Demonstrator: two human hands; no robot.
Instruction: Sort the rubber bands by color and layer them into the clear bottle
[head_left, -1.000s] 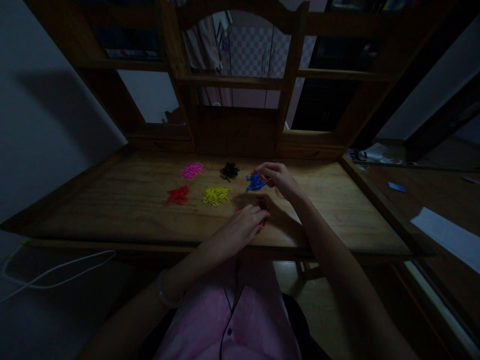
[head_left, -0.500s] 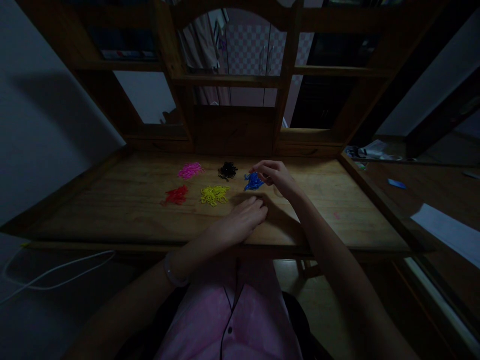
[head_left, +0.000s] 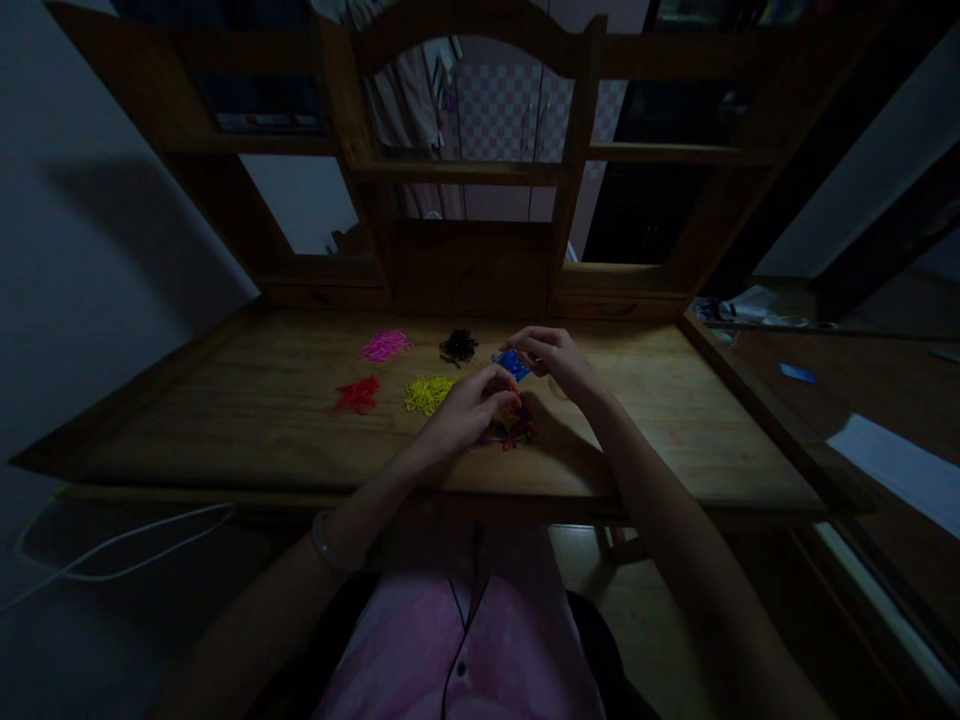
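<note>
Small thin clip-like pieces lie sorted by colour on the wooden desk (head_left: 225, 420); their exact kind is too small to tell. My left hand (head_left: 471, 402) pinches a red clip-like piece (head_left: 514, 397) above a mixed-colour pile (head_left: 517, 432), which the hand partly hides. Just behind it is a blue pile (head_left: 510, 363). My right hand (head_left: 553, 356) is at that pile's right side, fingertips curled together over it; whatever they hold is too small to see. Left of my left hand lies a yellow pile (head_left: 427, 395).
Toward the left are a red pile (head_left: 357, 395) and a pink pile (head_left: 385, 346), with a black pile (head_left: 458, 346) behind the yellow one. A wooden shelf frame (head_left: 465, 172) rises at the desk's back. White paper (head_left: 896, 465) lies on the surface to the right.
My left hand first lay over the mixed pile, covering it, and has now lifted with a red piece between its fingertips, uncovering part of the pile. My right hand stays by the blue pile.
</note>
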